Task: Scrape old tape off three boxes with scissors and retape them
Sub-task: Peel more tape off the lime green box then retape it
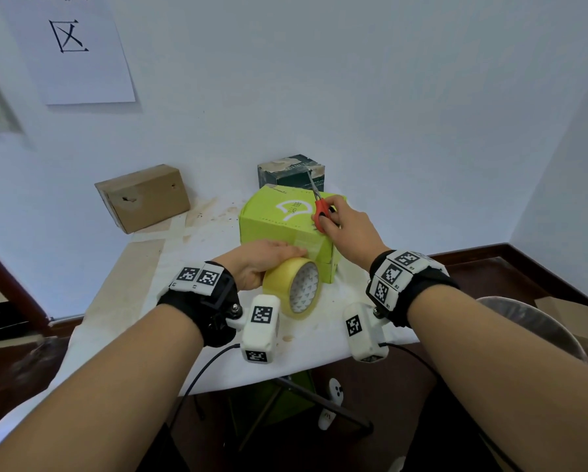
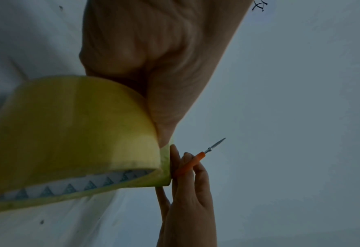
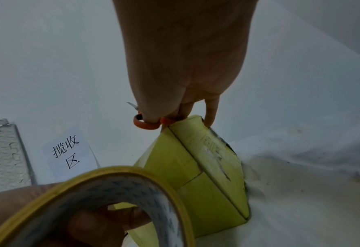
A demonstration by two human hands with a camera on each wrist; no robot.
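Note:
A lime-green box [image 1: 279,216] stands in the middle of the white table [image 1: 217,352]. My left hand [image 1: 258,264] grips a yellow tape roll [image 1: 294,289] against the box's near face, fingers stretched along the top edge. In the left wrist view the tape roll [image 2: 69,133] fills the lower left. My right hand [image 1: 343,226] rests on the box's right top corner and holds red-handled scissors [image 1: 321,207], blades pointing up and away. The right wrist view shows the scissors' orange handle ring [image 3: 142,122] on my finger above the green box [image 3: 206,175]. A brown cardboard box [image 1: 142,197] and a dark box [image 1: 291,172] stand behind.
The table stands against a white wall with a paper sign [image 1: 71,46]. A grey bin [image 1: 537,328] stands at the right beside the table, with cardboard [image 1: 572,318] on the dark floor. A white controller [image 1: 333,400] hangs below the table's front edge.

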